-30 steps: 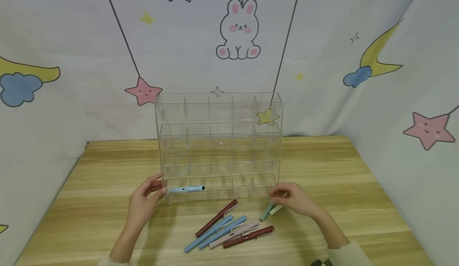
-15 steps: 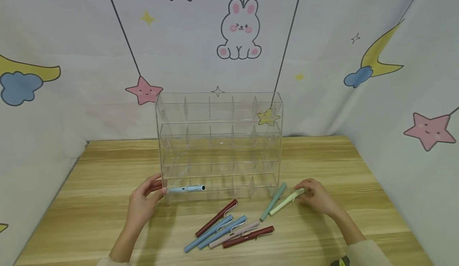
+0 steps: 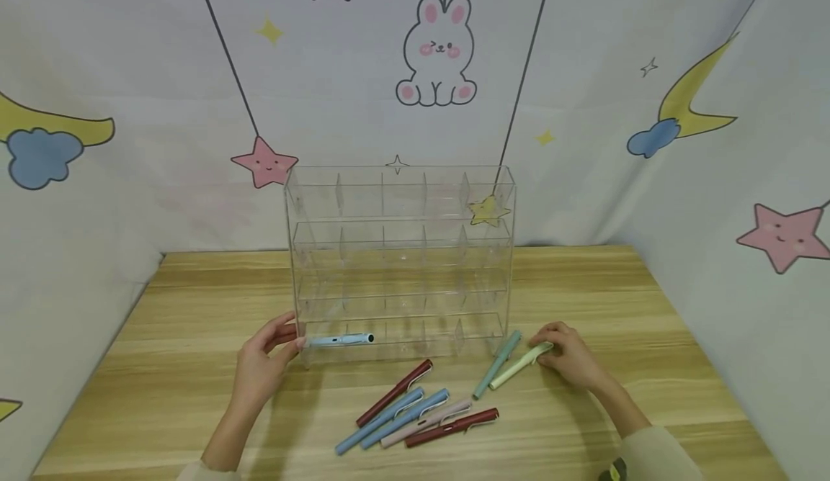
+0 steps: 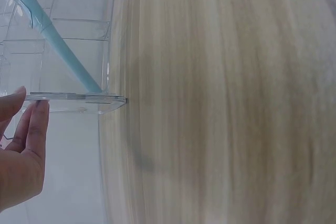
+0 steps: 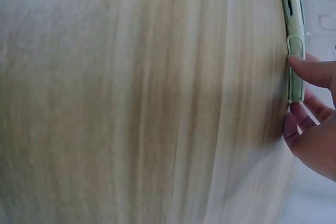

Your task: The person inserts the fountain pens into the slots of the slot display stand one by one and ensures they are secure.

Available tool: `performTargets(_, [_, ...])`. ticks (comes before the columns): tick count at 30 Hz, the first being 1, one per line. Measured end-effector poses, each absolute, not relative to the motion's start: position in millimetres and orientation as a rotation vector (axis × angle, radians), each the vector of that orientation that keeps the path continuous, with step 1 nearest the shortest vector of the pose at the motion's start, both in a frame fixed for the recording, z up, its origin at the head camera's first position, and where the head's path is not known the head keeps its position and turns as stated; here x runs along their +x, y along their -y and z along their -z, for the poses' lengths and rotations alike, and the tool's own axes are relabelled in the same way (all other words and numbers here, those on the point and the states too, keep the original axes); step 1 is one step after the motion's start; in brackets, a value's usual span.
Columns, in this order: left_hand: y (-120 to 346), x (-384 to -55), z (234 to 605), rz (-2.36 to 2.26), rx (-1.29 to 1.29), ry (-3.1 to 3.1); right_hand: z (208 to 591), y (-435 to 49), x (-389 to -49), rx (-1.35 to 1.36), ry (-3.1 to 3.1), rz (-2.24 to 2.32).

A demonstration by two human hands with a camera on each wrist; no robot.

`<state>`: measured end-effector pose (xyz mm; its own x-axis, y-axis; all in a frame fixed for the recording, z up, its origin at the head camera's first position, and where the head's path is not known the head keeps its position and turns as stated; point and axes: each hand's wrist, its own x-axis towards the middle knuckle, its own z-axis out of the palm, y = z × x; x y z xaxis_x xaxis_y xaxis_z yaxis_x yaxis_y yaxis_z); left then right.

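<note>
A clear acrylic display rack [image 3: 402, 252] with divided tiers stands on the table, a light blue fountain pen [image 3: 340, 340] lying aslant in its bottom tier. My left hand [image 3: 261, 358] pinches the rack's left side panel [image 4: 73, 97] between thumb and fingers. To the right of the rack, my right hand [image 3: 570, 357] holds the capped end of a pale green fountain pen [image 3: 521, 366], thumb on the cap [image 5: 295, 72] and fingers curled at its end. That pen lies along the table, its other end near a grey-green pen [image 3: 497, 364].
In front of the rack lie two dark red pens [image 3: 394, 393] [image 3: 452, 428], two blue pens [image 3: 379, 422] [image 3: 405, 419] and a pinkish pen [image 3: 426, 423], side by side at a slant. Behind the wooden table [image 3: 214, 286] hangs a white cloth [image 3: 337, 121] with cartoon prints.
My right hand has moved right from the grey-green pen at the rack's lower right corner to the pale green pen's cap end. My left hand stays on the rack.
</note>
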<state>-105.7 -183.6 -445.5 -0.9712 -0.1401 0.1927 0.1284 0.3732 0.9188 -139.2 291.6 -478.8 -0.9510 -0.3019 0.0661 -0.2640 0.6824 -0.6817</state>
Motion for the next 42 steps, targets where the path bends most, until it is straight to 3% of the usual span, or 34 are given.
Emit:
performTargets(29, [183,-106,444,1.610,0.024,2.439,476,-304,-133,-0.603,-2.789,1.077])
performTargets(42, [183,-105,443,1.607,0.027,2.433,451,-304,-121,-0.777,-2.624,1.158])
